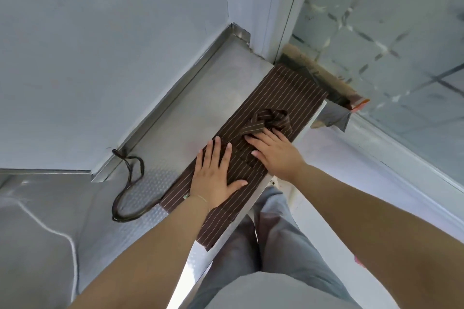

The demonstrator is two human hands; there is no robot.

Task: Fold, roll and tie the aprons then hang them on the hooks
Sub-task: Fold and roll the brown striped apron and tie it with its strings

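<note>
Striped apron point(281, 93) folded into long strip along counter point(175, 118) front edge, pinned flat by left hand point(213, 178); bunched ties point(270, 120) touched by right hand point(276, 153), fingers straight, nothing gripped.

Steel counter point(200, 98) with raised rim against pale wall point(100, 32); tiled floor point(391, 40) (grey, dark grout) beyond the counter's far right edge.

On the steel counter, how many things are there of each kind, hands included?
Brown striped apron, folded into a long strip: 1
Bunched apron ties lying on it: 1
Dark strap loop beside it: 1
Hands pressing flat on the apron: 2, left hand, right hand
Total: 5
</note>
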